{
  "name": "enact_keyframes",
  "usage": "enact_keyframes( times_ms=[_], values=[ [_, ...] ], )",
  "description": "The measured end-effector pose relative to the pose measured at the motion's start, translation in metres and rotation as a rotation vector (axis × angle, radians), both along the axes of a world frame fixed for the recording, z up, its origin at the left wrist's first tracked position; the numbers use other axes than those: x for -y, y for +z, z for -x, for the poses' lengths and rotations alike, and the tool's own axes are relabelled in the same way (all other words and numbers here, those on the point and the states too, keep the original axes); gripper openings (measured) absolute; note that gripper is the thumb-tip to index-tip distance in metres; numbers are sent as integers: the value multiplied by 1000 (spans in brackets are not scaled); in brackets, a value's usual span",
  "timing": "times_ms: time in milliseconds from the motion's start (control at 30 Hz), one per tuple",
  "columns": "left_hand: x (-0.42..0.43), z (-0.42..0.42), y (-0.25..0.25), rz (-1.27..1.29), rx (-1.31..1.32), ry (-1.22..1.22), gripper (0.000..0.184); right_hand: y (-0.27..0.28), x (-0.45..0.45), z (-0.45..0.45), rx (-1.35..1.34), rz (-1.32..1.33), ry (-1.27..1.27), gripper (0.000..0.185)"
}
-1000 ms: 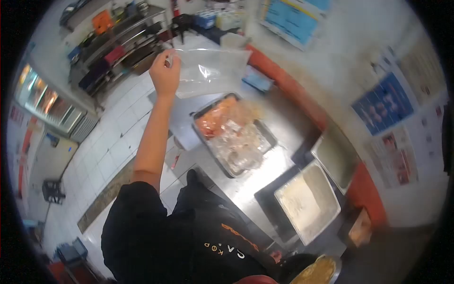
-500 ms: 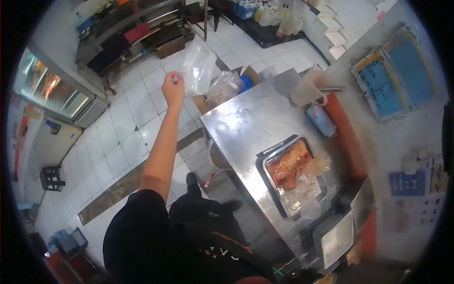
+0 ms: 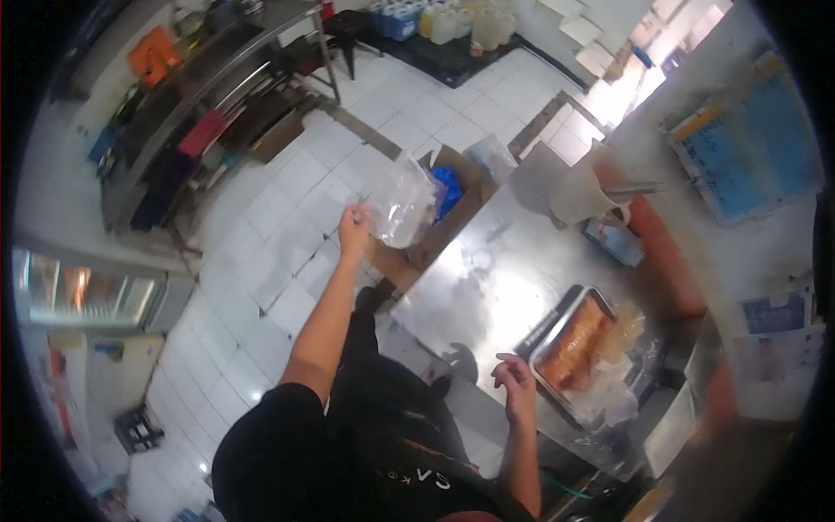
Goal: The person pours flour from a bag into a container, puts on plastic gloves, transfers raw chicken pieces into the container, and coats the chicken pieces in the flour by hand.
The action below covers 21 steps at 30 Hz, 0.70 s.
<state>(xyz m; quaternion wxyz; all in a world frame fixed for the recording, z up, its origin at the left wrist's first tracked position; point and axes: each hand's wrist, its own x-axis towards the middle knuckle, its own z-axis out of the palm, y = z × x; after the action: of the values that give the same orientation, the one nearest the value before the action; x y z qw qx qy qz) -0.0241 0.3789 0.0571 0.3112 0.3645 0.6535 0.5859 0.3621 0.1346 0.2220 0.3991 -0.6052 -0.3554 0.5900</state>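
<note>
My left hand is stretched out over the floor, its fingers pinched on the edge of a clear plastic bag. The bag hangs limp in front of a cardboard box with blue plastic inside. Over the front edge of the steel table, my right hand holds nothing, its fingers loosely bent and apart. Close to that hand is a metal tray of orange-brown food, which looks like meat. Crumpled clear plastic covers the tray's near side.
A whitish pitcher stands at the table's far corner, with a blue-white packet beside it. Jugs of liquid line a black platform. A black stool and a glass-door fridge are at left.
My view has turned and my left hand has come lower with the plastic bag, which now hangs by the box. My right hand has come into view beside the tray.
</note>
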Motion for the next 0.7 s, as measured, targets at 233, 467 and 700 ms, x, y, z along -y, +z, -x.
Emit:
enact_keyframes(
  times_ms=[233,467,700],
  values=[
    [-100,3,-157,397,428,-84,26,-54,-144,91,109,35,-371,28],
    [-154,-32,-139,326,-884,-743,58,-123,-193,116,571,-59,-754,29],
    [-210,-64,-228,526,-1130,-891,74,-146,-193,118,817,-12,-930,29]
  ],
)
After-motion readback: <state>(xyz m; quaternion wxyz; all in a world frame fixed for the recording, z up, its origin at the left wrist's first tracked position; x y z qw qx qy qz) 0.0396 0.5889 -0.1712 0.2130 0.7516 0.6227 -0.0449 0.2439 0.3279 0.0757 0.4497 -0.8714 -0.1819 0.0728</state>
